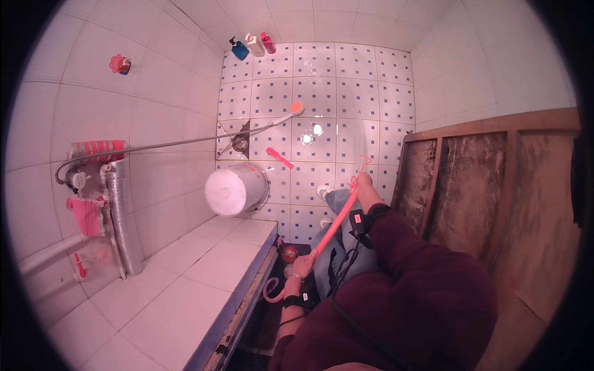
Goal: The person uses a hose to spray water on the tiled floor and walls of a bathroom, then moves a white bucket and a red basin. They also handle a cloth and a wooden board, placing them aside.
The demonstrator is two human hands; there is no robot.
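A long orange-red tube or pole [336, 222] runs slantwise across my front. My left hand [304, 266] is closed around its lower end, near my knees. Farther out, my right hand [364, 182] grips the upper end. Thin red cord [365, 160] is tied there and trails past the fingers in a loose loop. A pinkish curved hose [270, 292] shows beside my left wrist; whether it joins the tube cannot be seen. On the tiled floor ahead lies a red, narrow plastic object [279, 157], too small to name exactly.
A white lidded bucket [226, 191] stands left of my feet, by a floor drain [240, 142]. A shower head [295, 108] lies on the wet floor, its metal hose [185, 143] stretched from the left wall. Several pump bottles [254, 45] line the back. A worn wooden door [464, 185] is at right.
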